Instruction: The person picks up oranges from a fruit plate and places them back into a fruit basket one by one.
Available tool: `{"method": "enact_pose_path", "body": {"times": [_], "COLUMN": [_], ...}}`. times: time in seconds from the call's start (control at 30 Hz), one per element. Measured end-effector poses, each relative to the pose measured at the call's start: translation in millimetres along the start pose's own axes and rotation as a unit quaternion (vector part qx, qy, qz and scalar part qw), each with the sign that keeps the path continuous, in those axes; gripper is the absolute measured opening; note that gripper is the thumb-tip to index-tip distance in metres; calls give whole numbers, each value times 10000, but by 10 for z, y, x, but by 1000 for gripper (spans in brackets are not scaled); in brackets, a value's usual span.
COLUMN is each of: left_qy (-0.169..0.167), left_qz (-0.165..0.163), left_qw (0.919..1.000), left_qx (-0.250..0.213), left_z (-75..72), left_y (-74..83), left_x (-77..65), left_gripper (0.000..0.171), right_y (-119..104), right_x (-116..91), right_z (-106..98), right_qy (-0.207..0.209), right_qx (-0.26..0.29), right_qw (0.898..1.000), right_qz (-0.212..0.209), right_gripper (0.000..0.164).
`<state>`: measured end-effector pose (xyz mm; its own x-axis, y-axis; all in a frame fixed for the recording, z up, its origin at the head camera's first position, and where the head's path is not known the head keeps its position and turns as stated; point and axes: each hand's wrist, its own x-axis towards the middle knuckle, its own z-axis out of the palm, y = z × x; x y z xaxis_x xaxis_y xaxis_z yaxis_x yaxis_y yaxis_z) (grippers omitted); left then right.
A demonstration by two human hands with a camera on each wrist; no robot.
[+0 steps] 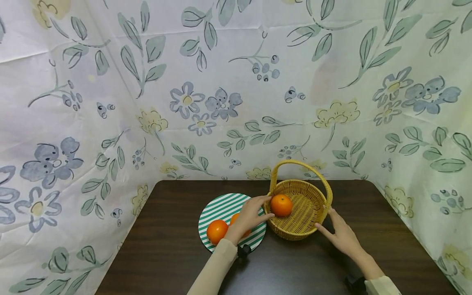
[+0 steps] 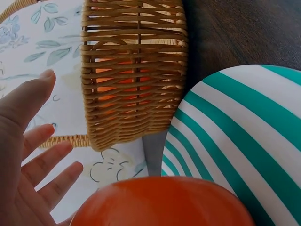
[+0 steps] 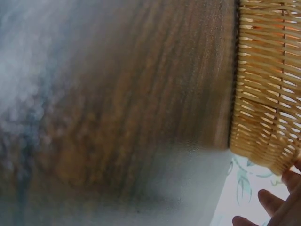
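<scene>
A yellow wicker basket with a tall arched handle stands upright on the table. Inside it, against its left wall, lies one orange. My left hand reaches over the plate to the basket's left rim. In the left wrist view its fingers are spread and hold nothing, a small gap from the woven wall. On the basket's other side is my right hand, thumb in front and fingers toward the handle's base. The right wrist view shows fingertips right at the basket's rim.
Left of the basket lies a round green-and-white striped plate. It bears one orange and a second orange, partly hidden by my left hand. The dark wooden table meets a floral cloth behind.
</scene>
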<state>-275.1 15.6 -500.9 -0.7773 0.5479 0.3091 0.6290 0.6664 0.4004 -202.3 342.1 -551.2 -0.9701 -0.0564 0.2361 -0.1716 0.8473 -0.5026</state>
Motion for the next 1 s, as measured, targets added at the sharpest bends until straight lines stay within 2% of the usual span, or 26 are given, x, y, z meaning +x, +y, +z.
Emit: {"method": "enact_pose_path", "body": {"times": [0.43, 1.0], "left_qy": [-32, 27], "left_qz": [-105, -140], "left_qw": [9998, 9999], "left_qx": [-183, -48], "left_z": [-72, -155], "left_y": [-54, -81], "left_x": [-127, -288], "left_gripper": [58, 60], "right_y": [0, -9], "right_x": [2, 0], "right_z": [1, 2], "right_qy": [-6, 6], "right_qx": [-42, -47], "right_qw": [10000, 10000], "right_qz": [46, 44], "right_gripper": [83, 86]}}
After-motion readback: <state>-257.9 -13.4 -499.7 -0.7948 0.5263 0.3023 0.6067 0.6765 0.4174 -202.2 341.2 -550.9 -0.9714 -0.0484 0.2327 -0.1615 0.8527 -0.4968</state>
